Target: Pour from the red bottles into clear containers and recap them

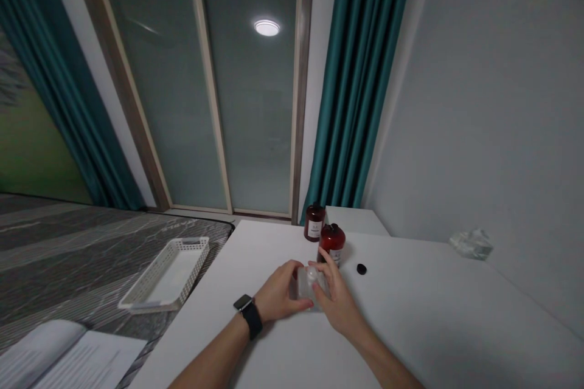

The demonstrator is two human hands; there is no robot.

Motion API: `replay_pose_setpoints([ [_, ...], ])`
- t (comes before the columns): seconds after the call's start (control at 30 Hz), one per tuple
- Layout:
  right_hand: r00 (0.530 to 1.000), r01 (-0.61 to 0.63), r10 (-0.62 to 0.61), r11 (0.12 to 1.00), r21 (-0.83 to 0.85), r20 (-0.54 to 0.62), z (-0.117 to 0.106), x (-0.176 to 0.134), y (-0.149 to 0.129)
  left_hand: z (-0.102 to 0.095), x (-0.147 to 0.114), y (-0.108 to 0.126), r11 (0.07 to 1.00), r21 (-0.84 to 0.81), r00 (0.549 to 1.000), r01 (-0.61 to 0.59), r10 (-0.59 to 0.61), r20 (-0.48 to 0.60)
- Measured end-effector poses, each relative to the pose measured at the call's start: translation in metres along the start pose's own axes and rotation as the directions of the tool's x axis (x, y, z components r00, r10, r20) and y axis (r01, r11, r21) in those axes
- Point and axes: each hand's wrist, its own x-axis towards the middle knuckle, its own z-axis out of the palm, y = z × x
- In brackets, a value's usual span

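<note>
A clear, boxy plastic bottle (305, 284) with a rounded translucent top stands on the white table between my hands. My left hand (279, 293), a dark watch on its wrist, wraps around the bottle's left side. On the other side, my right hand (338, 302) has its thumb and fingers closed about the bottle's top and right side. Just behind my right fingers is a reddish-brown bottle (333, 238) with a dark neck and a white label, partly covered by the hand. A similar brown bottle (314, 223) stands farther back. A small black cap (361, 268) lies to the right.
The white table (420, 310) reaches to the wall on the right, where a tissue pack (471, 244) sits. On the grey-striped bed at left are a white basket (203, 264) and an open book (98, 355). Teal curtains (358, 85) and a sliding glass door are behind.
</note>
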Motion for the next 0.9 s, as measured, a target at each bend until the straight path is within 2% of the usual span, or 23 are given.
replay_pose_setpoints([
  [0.2, 0.998, -0.035, 0.033, 0.999, -0.039, -0.062, 0.003, 0.000, 0.002, 0.001, 0.000, 0.000, 1.000, 0.004, 1.000, -0.007, 0.007, -0.001],
  [0.4, 0.999, -0.011, 0.010, 1.000, 0.022, 0.045, -0.002, 0.000, -0.007, 0.002, 0.000, -0.002, 1.000, 0.006, 1.000, -0.013, 0.012, 0.007],
  [0.63, 1.000, -0.014, 0.013, 1.000, -0.003, -0.017, 0.003, -0.001, -0.002, 0.001, 0.000, 0.000, 1.000, -0.015, 1.000, -0.013, 0.013, 0.009],
  [0.9, 0.997, -0.024, 0.023, 1.000, 0.020, 0.074, -0.009, 0.001, -0.007, 0.000, 0.000, 0.002, 0.997, -0.078, 1.000, -0.026, 0.027, 0.011],
])
